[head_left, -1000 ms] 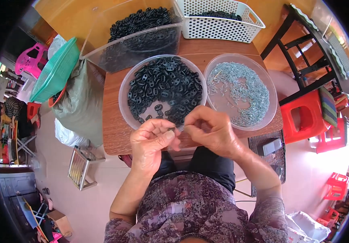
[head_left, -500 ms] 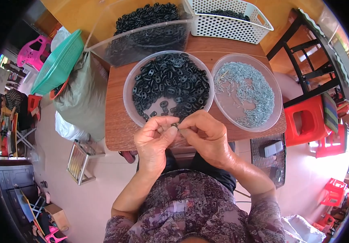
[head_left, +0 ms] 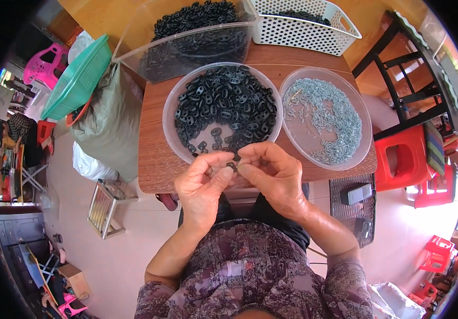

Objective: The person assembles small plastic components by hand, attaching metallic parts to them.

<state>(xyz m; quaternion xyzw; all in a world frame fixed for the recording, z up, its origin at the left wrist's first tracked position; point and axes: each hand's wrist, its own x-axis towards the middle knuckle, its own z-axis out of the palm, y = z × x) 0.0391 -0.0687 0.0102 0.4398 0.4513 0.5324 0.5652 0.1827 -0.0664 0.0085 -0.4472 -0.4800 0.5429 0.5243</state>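
Note:
Over the table's near edge, my left hand (head_left: 199, 186) pinches a small black oval plastic piece (head_left: 231, 166) between thumb and fingers. My right hand (head_left: 276, 181) meets it from the other side, its thumb and fingertips closed close against the piece; whatever they grip is too small to make out. Just beyond my hands, a round clear tub (head_left: 168, 119) holds a heap of black plastic pieces (head_left: 226, 98) with two holes each. To its right, a shallow round tub (head_left: 296, 143) holds many small silvery screws (head_left: 340, 125).
At the table's (head_left: 152, 165) back stand a clear bin (head_left: 133, 45) of black pieces and a white perforated basket (head_left: 303, 37). A stuffed sack (head_left: 112, 122) and green basket (head_left: 77, 80) are left, a metal-framed stool (head_left: 104, 210) below them. Red stools (head_left: 399, 159) stand right.
My right thumb has moved slightly down and its fingers have spread a little. The black piece shows more now. My left hand keeps its pinch, and the whole view has shifted slightly.

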